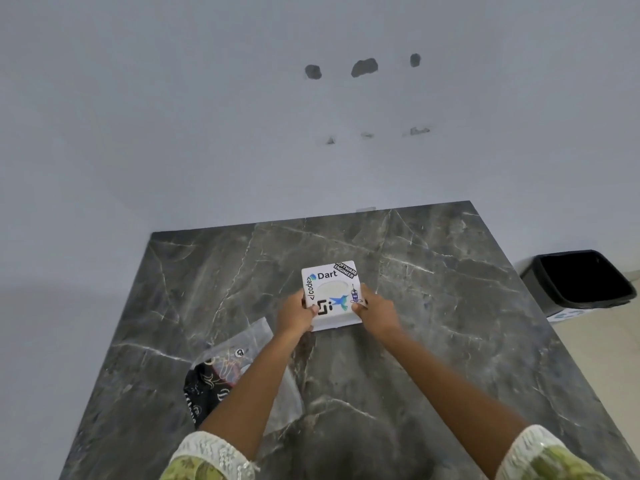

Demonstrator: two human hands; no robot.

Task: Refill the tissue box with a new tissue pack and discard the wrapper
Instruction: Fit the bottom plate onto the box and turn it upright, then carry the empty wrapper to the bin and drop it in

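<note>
A white square tissue box (331,289) covered with stickers lies on the dark marble table (433,306), its oval opening facing up. My left hand (296,313) grips the box's near left edge and my right hand (375,311) grips its near right edge, thumbs on top. To the left, partly under my left forearm, lies a clear and black plastic wrapper (221,368), flat on the table. I cannot tell whether tissues are inside the box.
A black bin (578,282) with a dark liner stands on the floor past the table's right edge. A pale wall with several patched holes rises behind the table. The table's left edge drops off near the wrapper.
</note>
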